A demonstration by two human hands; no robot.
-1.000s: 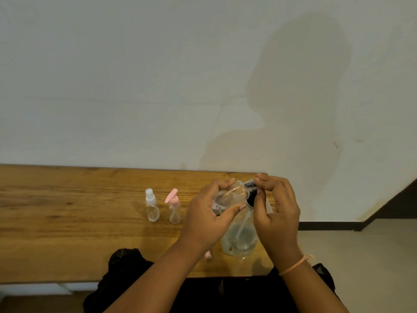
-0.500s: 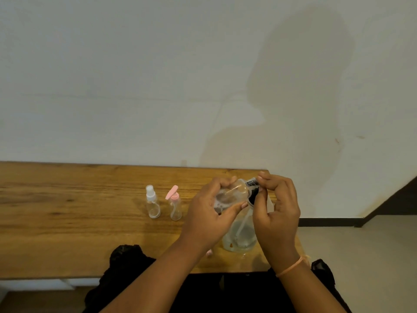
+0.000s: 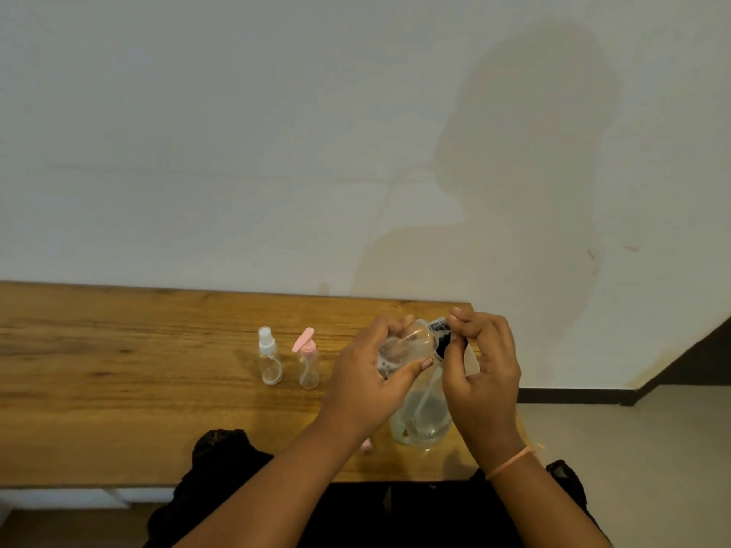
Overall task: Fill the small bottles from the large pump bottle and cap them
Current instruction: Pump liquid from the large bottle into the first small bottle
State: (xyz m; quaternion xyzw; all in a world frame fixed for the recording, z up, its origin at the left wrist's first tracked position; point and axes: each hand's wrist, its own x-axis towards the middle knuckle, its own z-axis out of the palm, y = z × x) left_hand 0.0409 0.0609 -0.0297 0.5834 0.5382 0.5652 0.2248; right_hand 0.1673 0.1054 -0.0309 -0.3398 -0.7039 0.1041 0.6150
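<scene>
The small clear bottle (image 3: 407, 344) is held in the air just above the large pump bottle (image 3: 421, 421), tipped on its side with its mouth toward the black pump head (image 3: 441, 336). The left hand (image 3: 368, 385) grips it, fingers curled over the top and the thumb pressed under it. The right hand (image 3: 482, 373) is on the other side of the pump head, its thumb and curled fingers closed around that black part; whether the spout actually touches the small bottle's mouth cannot be told. The two hands are close together, with only the pump head between them.

The large pump bottle stands upright on the wooden table (image 3: 118, 369), near its right end and close to its near edge. It is clear, with a shallow layer of liquid at the bottom and a dip tube slanting down into it.

Left of the large pump bottle, well apart from it, two more small bottles stand upright side by side: the pink-capped bottle (image 3: 308, 361) nearer, its lid flipped up, and the white-capped bottle (image 3: 269, 357) beyond it. A small pink piece (image 3: 366, 444) lies just left of the large bottle's base, partly hidden by the left wrist. A thin orange band (image 3: 510, 462) circles the right wrist. Dark cloth (image 3: 221, 452) lies at the table's near edge, left of the large bottle.
</scene>
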